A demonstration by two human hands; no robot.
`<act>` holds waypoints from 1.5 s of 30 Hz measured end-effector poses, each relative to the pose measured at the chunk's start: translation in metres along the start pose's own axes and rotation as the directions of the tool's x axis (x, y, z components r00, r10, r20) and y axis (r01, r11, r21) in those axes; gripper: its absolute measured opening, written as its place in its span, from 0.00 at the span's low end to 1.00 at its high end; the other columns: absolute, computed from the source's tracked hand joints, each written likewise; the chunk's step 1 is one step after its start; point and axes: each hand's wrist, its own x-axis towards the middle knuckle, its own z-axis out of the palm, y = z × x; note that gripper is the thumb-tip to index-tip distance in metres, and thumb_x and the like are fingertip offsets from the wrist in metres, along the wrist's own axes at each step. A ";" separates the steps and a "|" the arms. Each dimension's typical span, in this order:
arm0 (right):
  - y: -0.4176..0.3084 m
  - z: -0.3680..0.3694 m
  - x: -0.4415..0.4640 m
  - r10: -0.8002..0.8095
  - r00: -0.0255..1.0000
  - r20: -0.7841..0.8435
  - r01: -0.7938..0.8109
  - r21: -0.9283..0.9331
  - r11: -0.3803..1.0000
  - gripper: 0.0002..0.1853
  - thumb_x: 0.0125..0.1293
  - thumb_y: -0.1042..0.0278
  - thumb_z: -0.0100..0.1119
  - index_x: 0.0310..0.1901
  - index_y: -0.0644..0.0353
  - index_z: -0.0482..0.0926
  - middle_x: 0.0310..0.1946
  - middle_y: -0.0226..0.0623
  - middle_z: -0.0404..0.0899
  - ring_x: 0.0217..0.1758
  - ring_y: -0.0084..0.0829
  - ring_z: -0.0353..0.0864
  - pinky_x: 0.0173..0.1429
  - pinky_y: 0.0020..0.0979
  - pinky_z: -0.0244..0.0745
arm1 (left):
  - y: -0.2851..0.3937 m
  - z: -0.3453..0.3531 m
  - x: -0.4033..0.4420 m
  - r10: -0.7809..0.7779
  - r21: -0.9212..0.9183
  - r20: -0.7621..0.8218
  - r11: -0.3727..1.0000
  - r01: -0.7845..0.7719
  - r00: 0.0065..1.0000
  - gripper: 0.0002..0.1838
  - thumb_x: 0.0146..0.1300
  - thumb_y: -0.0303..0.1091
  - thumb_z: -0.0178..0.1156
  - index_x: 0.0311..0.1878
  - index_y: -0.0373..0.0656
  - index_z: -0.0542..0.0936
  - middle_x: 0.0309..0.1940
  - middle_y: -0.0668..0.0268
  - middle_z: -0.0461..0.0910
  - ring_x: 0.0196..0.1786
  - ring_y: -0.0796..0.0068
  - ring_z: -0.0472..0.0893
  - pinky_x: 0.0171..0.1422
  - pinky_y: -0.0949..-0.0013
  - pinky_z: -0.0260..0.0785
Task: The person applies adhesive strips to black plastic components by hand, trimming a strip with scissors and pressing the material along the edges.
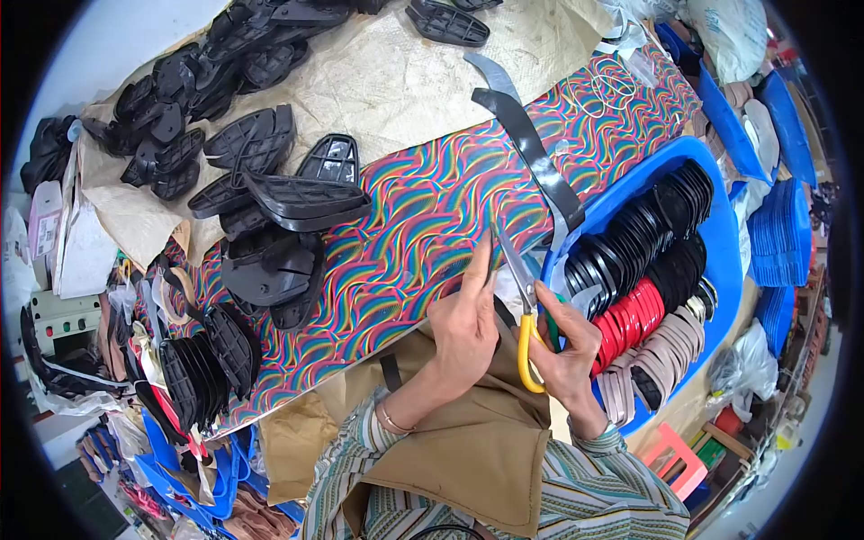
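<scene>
My right hand point(569, 346) is closed on a pair of scissors point(529, 349) with a yellow handle; the blades point up and away over the patterned table. A bit of green shows beside that handle. My left hand point(463, 328) is just left of the blades, its index finger stretched toward their tips and the other fingers curled. Whatever it may hold is too small to make out. Beyond the hands, a glossy black strap point(537, 153) curves across the table down to the rim of a blue bin point(731, 292).
Rows of black coiled pieces point(643, 229), red ones point(627, 326) and beige ones point(661, 360) fill the bin. Black shoe soles point(270, 198) are piled at the left on the colourful tablecloth point(432, 202) and brown paper point(387, 90). Blue crates point(774, 238) stand far right.
</scene>
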 end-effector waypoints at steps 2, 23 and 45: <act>-0.004 0.002 -0.003 0.079 0.996 0.046 -0.082 0.070 0.994 0.34 0.50 0.83 0.72 0.63 0.64 0.78 0.32 0.30 0.80 0.28 0.14 0.71 0.32 0.18 0.65 | -0.001 -0.002 -0.002 0.143 0.146 0.006 0.979 -0.142 0.990 0.23 0.75 0.25 0.48 0.71 0.30 0.67 0.20 0.67 0.71 0.18 0.82 0.67 0.24 0.74 0.60; 0.003 -0.045 0.075 0.146 0.963 -0.227 -0.113 0.151 0.982 0.26 0.64 0.75 0.64 0.65 0.65 0.75 0.33 0.32 0.83 0.28 0.20 0.77 0.33 0.20 0.71 | 0.048 -0.012 0.004 -0.336 -0.435 0.098 0.832 0.344 0.937 0.22 0.80 0.39 0.42 0.68 0.35 0.70 0.13 0.68 0.68 0.14 0.79 0.65 0.19 0.71 0.57; -0.024 0.014 0.091 -0.022 0.986 0.166 -0.060 0.476 0.878 0.10 0.58 0.78 0.70 0.42 0.66 0.84 0.35 0.33 0.81 0.36 0.22 0.80 0.39 0.24 0.75 | 0.036 -0.026 0.008 -0.356 -0.737 0.336 0.477 0.479 0.872 0.19 0.79 0.40 0.46 0.62 0.36 0.73 0.23 0.62 0.77 0.23 0.75 0.75 0.31 0.72 0.68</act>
